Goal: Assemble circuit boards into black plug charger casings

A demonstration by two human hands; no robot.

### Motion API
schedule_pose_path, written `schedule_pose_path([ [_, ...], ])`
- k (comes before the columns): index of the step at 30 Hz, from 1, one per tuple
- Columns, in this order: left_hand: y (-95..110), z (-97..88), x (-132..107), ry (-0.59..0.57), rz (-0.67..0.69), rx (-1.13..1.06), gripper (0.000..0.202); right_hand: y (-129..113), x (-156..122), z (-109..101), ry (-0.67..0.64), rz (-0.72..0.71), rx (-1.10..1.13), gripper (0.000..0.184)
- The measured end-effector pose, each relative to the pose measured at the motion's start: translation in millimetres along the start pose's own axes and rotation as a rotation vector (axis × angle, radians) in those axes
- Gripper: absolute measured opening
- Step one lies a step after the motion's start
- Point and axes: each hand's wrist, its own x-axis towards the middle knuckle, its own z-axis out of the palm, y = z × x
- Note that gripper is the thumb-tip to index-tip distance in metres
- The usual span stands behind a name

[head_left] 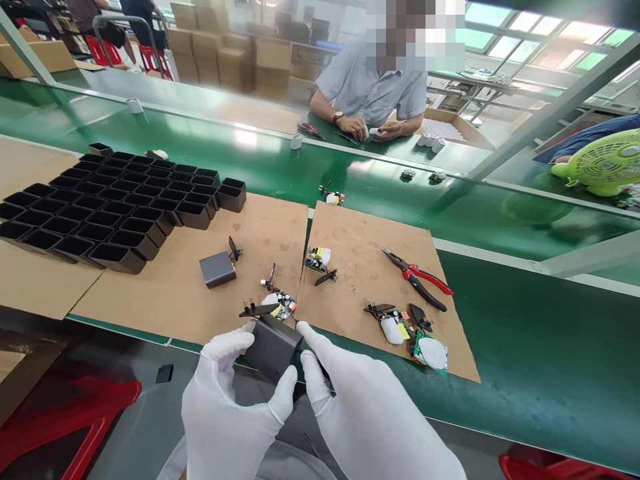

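Both hands wear white gloves and hold one dark grey charger housing low in the middle of the view. My left hand grips its left side, thumb across the front. My right hand pinches its right end with thumb and forefinger. Just beyond the housing lie a small circuit board and a black plug plate on the cardboard sheet. Another grey housing sits further left on that sheet.
Rows of empty black housings fill the left. A second cardboard sheet carries red-handled pliers and more circuit boards. Across the green conveyor a seated person handles small white parts. A green fan stands far right.
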Motion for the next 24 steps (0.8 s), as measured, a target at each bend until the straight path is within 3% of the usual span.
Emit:
schedule_pose_path([
  [3, 2.1, -0.1, -0.5, 0.027, 0.087, 0.141, 0.042, 1.4, 3.6, 7.7, -0.059, 0.048, 0.13, 0.04],
  [8, 2.7, 0.0, 0.7, 0.081, 0.202, 0.238, 0.04, 1.5, 5.6, 17.0, -0.024, 0.068, 0.284, 0.036],
  [24, -1.1, -2.6, 1.7, 0.066, 0.26, 0.258, 0.038, -1.7, 4.8, 21.6, -0.037, 0.078, 0.395, 0.035],
])
